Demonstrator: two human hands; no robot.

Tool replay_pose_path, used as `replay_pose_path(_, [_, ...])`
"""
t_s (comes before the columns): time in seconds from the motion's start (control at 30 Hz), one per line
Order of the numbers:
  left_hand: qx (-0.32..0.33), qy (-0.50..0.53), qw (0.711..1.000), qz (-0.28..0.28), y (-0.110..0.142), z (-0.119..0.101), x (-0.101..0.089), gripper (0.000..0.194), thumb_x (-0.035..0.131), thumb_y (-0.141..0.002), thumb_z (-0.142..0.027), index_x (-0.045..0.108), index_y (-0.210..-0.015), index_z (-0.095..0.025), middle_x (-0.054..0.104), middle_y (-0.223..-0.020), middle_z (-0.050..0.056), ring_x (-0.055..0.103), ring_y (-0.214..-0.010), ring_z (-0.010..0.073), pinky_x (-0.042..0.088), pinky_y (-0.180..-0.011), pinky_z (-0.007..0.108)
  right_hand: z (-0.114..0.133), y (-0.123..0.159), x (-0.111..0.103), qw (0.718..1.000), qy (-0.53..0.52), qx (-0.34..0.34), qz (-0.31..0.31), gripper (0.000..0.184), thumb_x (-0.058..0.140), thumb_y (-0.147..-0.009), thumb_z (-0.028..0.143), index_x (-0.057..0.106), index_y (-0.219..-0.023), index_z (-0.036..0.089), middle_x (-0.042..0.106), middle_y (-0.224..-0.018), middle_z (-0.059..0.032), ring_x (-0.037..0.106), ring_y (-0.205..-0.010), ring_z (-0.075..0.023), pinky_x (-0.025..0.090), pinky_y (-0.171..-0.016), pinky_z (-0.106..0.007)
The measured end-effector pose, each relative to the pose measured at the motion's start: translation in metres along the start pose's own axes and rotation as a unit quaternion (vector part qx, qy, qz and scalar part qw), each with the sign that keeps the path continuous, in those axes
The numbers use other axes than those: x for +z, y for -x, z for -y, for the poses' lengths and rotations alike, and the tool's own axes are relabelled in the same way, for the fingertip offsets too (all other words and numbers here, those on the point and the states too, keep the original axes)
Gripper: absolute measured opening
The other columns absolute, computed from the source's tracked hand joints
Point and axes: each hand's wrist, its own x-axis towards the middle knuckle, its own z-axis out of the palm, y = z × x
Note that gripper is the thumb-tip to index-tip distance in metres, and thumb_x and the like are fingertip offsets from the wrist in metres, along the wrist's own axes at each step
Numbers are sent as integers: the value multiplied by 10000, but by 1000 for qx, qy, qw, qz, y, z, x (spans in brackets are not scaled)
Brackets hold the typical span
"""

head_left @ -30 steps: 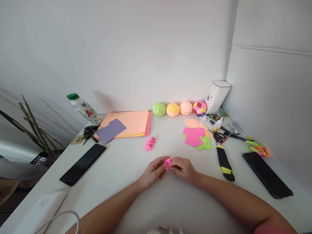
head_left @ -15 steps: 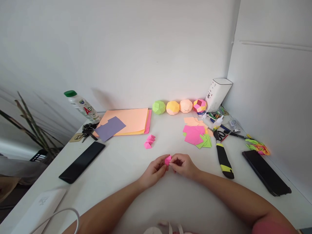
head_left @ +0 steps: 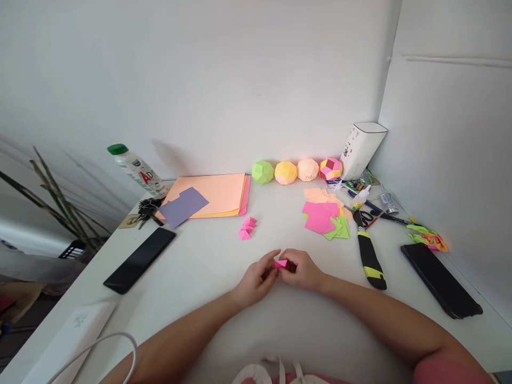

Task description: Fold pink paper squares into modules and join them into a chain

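Between the fingertips of both hands is a small folded piece of pink paper (head_left: 281,263), held just above the white table. My left hand (head_left: 258,280) pinches its left side with thumb and fingers. From the other side, my right hand (head_left: 303,271) grips it, partly hiding the paper behind its curled fingers. A little beyond my hands lie several small folded pink paper pieces (head_left: 247,228), close together. To the right of these is a loose pile of cut paper, with pink sheets (head_left: 320,216), green sheets (head_left: 341,228) and peach sheets (head_left: 320,195).
Several paper balls (head_left: 285,173) line the wall. Left are coloured sheets (head_left: 212,192), a purple sheet (head_left: 184,207), a leaning bottle (head_left: 138,170) and a black phone (head_left: 140,260). Right are scissors (head_left: 370,256), a glue bottle (head_left: 361,198), a white box (head_left: 364,149) and a black case (head_left: 440,280).
The folded pink paper has turned in my fingers and now shows a flatter, thinner side. Both hands have shifted only slightly. The whole view has moved a little.
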Motion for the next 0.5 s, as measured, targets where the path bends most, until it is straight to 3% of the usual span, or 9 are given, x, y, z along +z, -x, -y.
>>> replay_pose_path(0.13, [-20, 32, 999, 5, 0, -6, -1, 404, 461, -861, -296, 440, -1254, -206, 370, -624, -58, 370, -555, 108, 345, -559, 248, -2, 0, -2, 1000, 0, -19, 3, 79, 522, -638, 115, 480, -642, 182, 448, -587, 37, 391, -501, -87, 334, -464, -220])
replay_pose_path(0.27, [-72, 114, 991, -28, 0, -12, -3, 374, 513, -831, -286, 477, -1196, -210, 371, -648, -53, 429, -615, 117, 372, -598, 253, -2, 1, -7, 998, -58, 11, 12, 118, 508, -653, 99, 432, -622, 184, 443, -565, 41, 400, -472, -79, 330, -431, -205])
replay_pose_path(0.37, [-110, 168, 979, -45, -1, -11, -4, 374, 522, -825, -302, 475, -1186, -216, 360, -654, -57, 407, -575, 101, 351, -559, 237, -3, 3, -8, 995, -101, 12, 14, 86, 493, -722, 112, 449, -734, 185, 509, -641, 22, 467, -473, -78, 374, -429, -195])
replay_pose_path(0.5, [-143, 202, 969, -26, -2, -9, -6, 389, 500, -840, -336, 455, -1209, -219, 362, -669, -57, 346, -522, 81, 312, -509, 226, -5, 4, -6, 994, -31, -109, -11, 248, 492, -803, 135, 484, -1039, 208, 552, -919, -57, 532, -608, -104, 452, -492, -218])
